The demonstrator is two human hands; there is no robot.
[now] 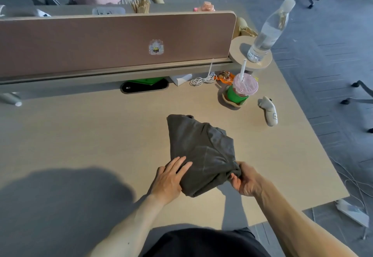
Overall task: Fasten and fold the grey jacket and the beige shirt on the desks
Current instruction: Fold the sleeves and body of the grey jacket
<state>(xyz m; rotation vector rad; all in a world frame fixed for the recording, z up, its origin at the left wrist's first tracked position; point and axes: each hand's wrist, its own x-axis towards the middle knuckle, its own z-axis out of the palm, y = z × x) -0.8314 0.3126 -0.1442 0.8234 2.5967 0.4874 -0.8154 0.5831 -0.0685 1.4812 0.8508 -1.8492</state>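
Grey jacket (201, 151) looks pretty much done folding-wise. It's a compact bundle of several layers sitting on the tabletop (101, 135) right in front of the person, near the front edge and well apart from the lidded cup (242, 91) further back. Can't tell if it's zipped or buttoned up, since the front is buried inside the folds. The near right corner is a bit bunched, so I'd guess this is a last tuck or tidy-up rather than a fresh fold. Beige shirt isn't anywhere in view, so as far as I can judge that whole half of the job is left.

Hands: left hand (169, 180) lies flat on the near left edge of the bundle, fingers (179, 165) straight and spread, pressing the cloth down without gripping. Right hand (245, 182) is at the near right corner, palm turned in toward the jacket, with its fingers and thumb curled, pinching a wad of fabric. Both forearms reach in from the bottom of the frame, angled toward the bundle.
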